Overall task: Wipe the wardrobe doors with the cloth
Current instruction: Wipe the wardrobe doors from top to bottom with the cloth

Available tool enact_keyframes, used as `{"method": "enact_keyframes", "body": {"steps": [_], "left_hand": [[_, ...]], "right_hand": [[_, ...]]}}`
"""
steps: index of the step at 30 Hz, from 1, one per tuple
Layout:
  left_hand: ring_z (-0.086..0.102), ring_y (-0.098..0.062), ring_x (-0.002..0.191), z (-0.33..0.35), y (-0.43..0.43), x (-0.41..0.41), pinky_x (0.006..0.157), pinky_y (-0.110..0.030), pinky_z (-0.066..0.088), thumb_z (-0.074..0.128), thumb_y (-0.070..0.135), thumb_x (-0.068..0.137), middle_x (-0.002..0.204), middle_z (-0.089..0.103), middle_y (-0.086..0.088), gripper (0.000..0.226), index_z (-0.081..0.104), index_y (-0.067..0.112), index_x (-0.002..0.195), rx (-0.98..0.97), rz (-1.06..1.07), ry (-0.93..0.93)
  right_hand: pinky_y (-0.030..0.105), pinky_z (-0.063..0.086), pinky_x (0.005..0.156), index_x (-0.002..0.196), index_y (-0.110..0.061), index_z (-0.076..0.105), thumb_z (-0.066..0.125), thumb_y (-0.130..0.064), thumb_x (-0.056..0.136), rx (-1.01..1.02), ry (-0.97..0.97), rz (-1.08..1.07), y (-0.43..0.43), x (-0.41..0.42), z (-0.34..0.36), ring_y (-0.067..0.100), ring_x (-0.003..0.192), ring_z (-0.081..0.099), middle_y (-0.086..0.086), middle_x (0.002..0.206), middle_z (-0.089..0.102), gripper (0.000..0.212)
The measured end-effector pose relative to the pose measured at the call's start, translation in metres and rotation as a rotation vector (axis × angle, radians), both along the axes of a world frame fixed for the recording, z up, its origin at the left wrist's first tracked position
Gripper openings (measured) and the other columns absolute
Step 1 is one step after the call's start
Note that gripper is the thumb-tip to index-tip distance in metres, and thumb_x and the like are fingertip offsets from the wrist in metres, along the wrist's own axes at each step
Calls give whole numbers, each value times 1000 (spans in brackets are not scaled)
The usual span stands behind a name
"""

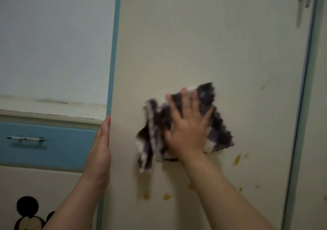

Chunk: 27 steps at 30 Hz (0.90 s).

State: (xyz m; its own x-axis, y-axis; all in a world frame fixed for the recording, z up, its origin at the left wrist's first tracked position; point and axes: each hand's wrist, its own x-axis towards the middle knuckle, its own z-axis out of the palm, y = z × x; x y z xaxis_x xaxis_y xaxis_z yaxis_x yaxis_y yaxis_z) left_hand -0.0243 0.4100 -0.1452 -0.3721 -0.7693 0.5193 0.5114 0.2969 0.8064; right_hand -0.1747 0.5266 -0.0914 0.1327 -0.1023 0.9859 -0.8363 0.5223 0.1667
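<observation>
Wiping of the cream wardrobe door [203, 44] was under way. The left hand [101, 141], at nine o'clock, gripped its blue-trimmed edge, steadying it; the right hand [187, 123], fingers spread wide, pressed the dark-and-white cloth [155, 123] flat at mid-panel. Yellow stains [236, 160] at five and six o'clock probably called for downward strokes next.

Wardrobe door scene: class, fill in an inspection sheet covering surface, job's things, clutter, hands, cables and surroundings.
Surface: cream wardrobe door, yellowish stains low down.
Job's things: dark-and-white cloth pressed flat on the door.
Clutter: nothing seen.
Hands: right hand spread on the cloth; left hand holds the door's left edge.
Cables: nothing seen.
Surroundings: blue drawer with a handle, cartoon mouse sticker, metal door handle top right.
</observation>
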Motion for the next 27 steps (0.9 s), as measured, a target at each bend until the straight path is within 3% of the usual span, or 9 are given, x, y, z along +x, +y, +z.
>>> {"method": "enact_keyframes", "body": {"steps": [2, 5, 9, 11, 15, 18, 21, 24, 27], "left_hand": [[40, -12, 131, -3, 8, 4, 112, -40, 28, 38, 48, 95, 141, 44, 8, 40, 45, 36, 132, -36, 112, 1], [37, -14, 132, -4, 22, 1, 113, -41, 27, 41, 28, 97, 145, 37, 3, 44, 33, 30, 141, -100, 230, -58], [34, -19, 132, -2, 33, -7, 104, -27, 23, 46, 29, 95, 145, 33, -6, 53, 28, 21, 144, -149, 413, -133], [37, -27, 129, 2, 39, -10, 103, -30, 26, 50, 38, 88, 142, 36, -14, 63, 30, 14, 142, -186, 510, -152], [31, -36, 132, 10, 39, -20, 109, -41, 24, 58, 38, 87, 143, 34, -23, 71, 28, 4, 141, -149, 650, -213], [28, -37, 134, 13, 47, -28, 109, -46, 23, 60, 40, 85, 145, 31, -22, 76, 25, 4, 142, -116, 704, -245], [26, -37, 135, 14, 52, -34, 108, -49, 23, 62, 42, 82, 147, 29, -20, 81, 22, 6, 143, -86, 747, -262], [24, -36, 137, 13, 54, -38, 109, -50, 21, 62, 45, 80, 149, 27, -18, 84, 21, 8, 143, -74, 777, -263], [23, -35, 138, 13, 53, -38, 109, -50, 20, 61, 47, 80, 149, 26, -17, 85, 20, 9, 144, -69, 781, -270]], "right_hand": [[60, 6, 108, 136, -30, 45, 49, -39, 67, 119, 66, 52, -10, 16, -39, 25, 140, 22, 8, 148, 33, 70], [59, 6, 109, 131, -29, 52, 53, -33, 74, 230, 157, 179, -21, 25, -81, 24, 141, 23, 7, 145, 36, 57], [59, 9, 108, 122, -22, 63, 40, -28, 91, 322, 263, 381, -22, 19, -74, 26, 136, 35, 10, 139, 47, 39], [58, 11, 108, 117, -19, 67, 43, -26, 87, 338, 300, 422, -15, 9, -45, 26, 133, 38, 12, 135, 52, 39], [57, 9, 108, 118, -19, 65, 50, -33, 77, 256, 287, 288, 13, -21, 22, 27, 131, 37, 15, 133, 53, 46], [52, 8, 109, 123, -20, 61, 50, -42, 79, 178, 204, 151, 52, -58, 64, 27, 131, 34, 16, 136, 51, 50], [63, 8, 106, 131, -21, 54, 44, -51, 83, 83, 11, 42, 100, -94, 92, 29, 137, 29, 13, 145, 40, 58], [61, 1, 109, 140, -25, 42, 33, -59, 85, 2, -198, 0, 135, -116, 90, 25, 143, 15, 8, 154, 25, 66], [65, 4, 108, 141, -22, 40, 32, -54, 86, -54, -244, -52, 144, -126, 59, 28, 142, 16, 11, 153, 25, 64]]}}
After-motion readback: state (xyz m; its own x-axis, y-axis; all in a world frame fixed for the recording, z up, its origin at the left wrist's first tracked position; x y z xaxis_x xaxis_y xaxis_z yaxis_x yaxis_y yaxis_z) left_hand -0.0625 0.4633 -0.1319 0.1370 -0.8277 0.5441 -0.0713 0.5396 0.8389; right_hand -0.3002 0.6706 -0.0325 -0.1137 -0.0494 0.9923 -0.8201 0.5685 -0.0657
